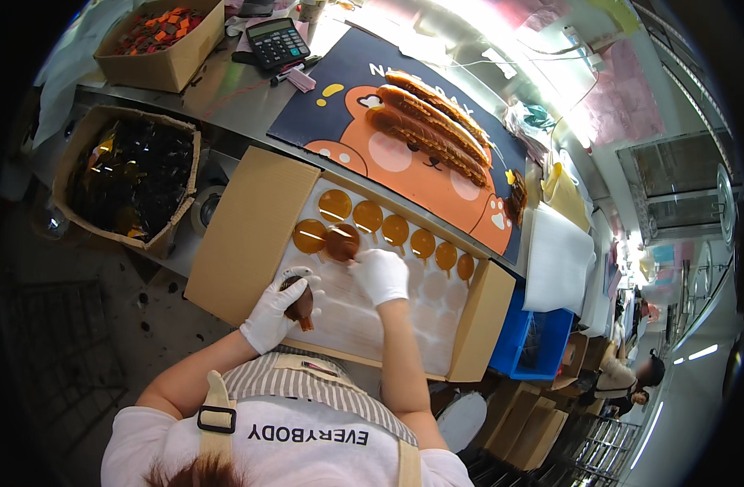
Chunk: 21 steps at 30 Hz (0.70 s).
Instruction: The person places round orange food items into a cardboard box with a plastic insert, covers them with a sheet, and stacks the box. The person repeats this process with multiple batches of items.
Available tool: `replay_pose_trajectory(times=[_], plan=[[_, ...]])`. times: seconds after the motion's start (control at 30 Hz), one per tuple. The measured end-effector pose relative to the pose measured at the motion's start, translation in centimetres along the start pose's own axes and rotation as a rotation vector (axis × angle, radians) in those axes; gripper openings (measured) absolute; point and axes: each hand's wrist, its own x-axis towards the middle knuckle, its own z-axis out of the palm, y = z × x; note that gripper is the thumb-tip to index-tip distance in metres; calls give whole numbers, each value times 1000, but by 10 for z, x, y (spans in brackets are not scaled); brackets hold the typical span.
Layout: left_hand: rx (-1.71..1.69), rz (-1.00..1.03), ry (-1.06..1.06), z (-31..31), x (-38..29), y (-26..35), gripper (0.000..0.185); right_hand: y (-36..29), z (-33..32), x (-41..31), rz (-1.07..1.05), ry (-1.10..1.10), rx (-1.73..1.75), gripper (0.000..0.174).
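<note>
An open cardboard box [493, 322] lies before me, lined with white foam sheet. Round amber discs with short tabs, perhaps plastic lenses, stand in a row along its far side; one more amber disc [310, 236] lies in front at the left. My right hand [381, 275], in a white glove, is at a darker brown disc [342, 242] beside it, fingers at its lower right edge. My left hand [280, 307], also gloved, holds a stack of dark brown discs [300, 301] over the box's left near part. Long stacks of brown discs [432, 131] lie on the printed mat [347, 79] beyond.
On the left, a carton of dark film pieces [128, 176] and a carton of red and orange pieces [159, 67] stand near a calculator [277, 42]. A blue crate [530, 344] and white foam sheets [557, 259] are on the right. Two people [621, 377] are farther back.
</note>
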Motion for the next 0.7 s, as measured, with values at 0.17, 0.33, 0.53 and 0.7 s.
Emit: replay_pose_trajectory(times=[0.17, 0.33, 0.53, 0.7], plan=[[24, 41, -173, -6, 18, 5, 38, 84, -18, -31, 255, -31, -190, 24], [263, 35, -100, 20, 25, 5, 55, 167, -20, -64, 386, -30, -147, 22], [357, 168, -81, 63, 41, -16, 60, 158, -26, -90, 496, -53, -110, 29], [403, 450, -73, 69, 57, -50, 32, 56, 0, -95, -27, -158, 873, 25]])
